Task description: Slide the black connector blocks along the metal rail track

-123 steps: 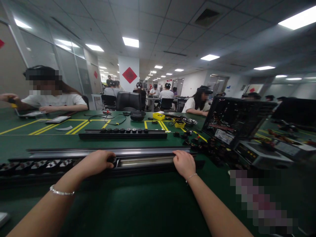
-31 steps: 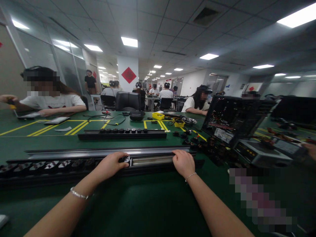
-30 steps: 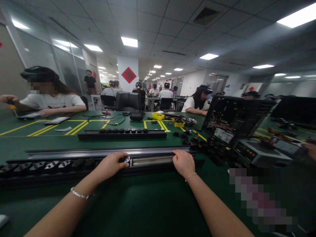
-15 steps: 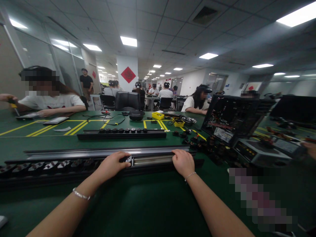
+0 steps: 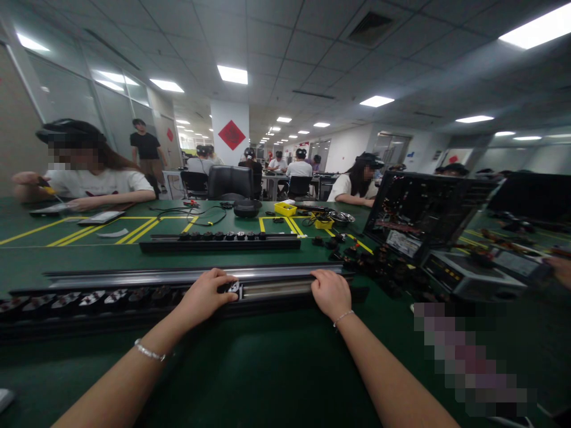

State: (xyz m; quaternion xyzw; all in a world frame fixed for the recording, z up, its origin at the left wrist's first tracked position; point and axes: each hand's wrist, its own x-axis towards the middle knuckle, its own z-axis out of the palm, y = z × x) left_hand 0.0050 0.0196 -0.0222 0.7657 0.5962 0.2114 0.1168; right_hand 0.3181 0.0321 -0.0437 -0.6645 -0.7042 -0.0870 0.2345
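Pinching a half-covered module, left fingers over black rail, right fingers partly hidden, grip unclear

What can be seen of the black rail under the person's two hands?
The rail is long, straight and black, with a silvery, metal-looking channel showing between the hands. It lies crosswise on the green table, running out of view at left. Dark modules, some with pale faces, line its left part. The left hand grips one module at it; the right hand rests on the rail further right.
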